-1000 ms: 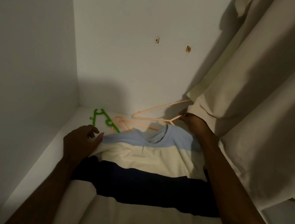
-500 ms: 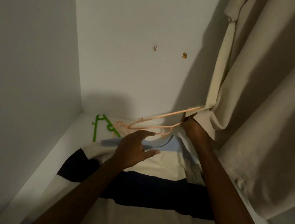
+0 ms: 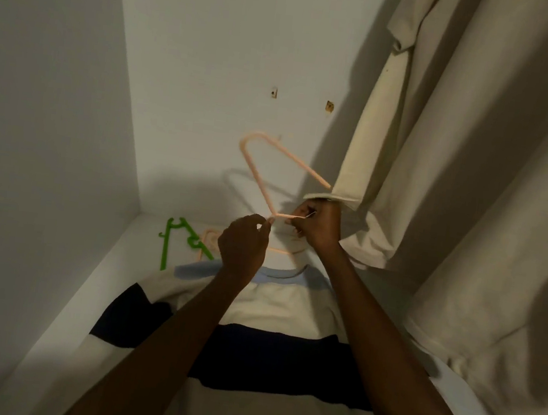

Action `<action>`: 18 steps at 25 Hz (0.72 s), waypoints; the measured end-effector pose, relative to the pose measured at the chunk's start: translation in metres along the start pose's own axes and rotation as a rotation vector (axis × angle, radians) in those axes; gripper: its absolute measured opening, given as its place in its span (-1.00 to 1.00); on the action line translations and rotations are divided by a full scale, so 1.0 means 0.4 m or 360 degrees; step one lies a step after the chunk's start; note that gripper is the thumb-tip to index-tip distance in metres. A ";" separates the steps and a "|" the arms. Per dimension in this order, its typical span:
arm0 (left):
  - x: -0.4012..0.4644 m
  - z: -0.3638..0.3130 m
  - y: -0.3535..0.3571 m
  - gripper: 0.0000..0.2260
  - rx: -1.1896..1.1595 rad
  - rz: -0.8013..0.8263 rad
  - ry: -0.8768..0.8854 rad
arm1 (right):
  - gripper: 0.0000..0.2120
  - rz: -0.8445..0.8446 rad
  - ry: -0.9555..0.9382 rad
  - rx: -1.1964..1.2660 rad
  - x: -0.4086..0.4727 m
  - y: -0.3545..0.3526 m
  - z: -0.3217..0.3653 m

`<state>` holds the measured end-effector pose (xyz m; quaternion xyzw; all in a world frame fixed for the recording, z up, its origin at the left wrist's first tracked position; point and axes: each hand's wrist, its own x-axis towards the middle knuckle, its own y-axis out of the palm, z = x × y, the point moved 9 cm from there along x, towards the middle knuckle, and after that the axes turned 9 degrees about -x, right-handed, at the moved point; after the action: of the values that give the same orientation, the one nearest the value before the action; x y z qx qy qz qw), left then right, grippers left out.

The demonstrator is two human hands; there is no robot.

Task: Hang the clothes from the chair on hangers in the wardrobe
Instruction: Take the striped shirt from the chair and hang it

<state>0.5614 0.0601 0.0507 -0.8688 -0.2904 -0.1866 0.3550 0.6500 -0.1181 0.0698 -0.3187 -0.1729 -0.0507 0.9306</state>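
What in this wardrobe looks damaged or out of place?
Two rough holes mar the back wall, as though a fitting came off. A green hanger and another peach hanger lie loose on the wardrobe floor rather than hanging.

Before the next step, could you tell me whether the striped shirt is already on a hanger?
Not yet. The striped shirt lies spread flat on the wardrobe floor, while both hands hold the peach hanger above its collar.
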 end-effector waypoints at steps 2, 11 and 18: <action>0.022 0.000 -0.031 -0.58 0.0276 0.0011 0.0066 | -0.85 0.0053 -0.0028 0.0091 -0.011 0.029 0.024; 0.015 0.098 -0.275 -0.39 -0.0353 -0.0474 -0.0362 | -0.84 0.0189 -0.0135 0.0852 -0.047 0.103 0.235; 0.035 0.053 -0.353 -0.77 -0.0418 -0.0362 0.0037 | -0.90 0.0538 -0.0490 0.0744 -0.177 0.238 0.371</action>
<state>0.4846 0.1625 0.1155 -0.8671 -0.3556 -0.2720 0.2183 0.5604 0.0469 0.0993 -0.1245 -0.2632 0.1944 0.9367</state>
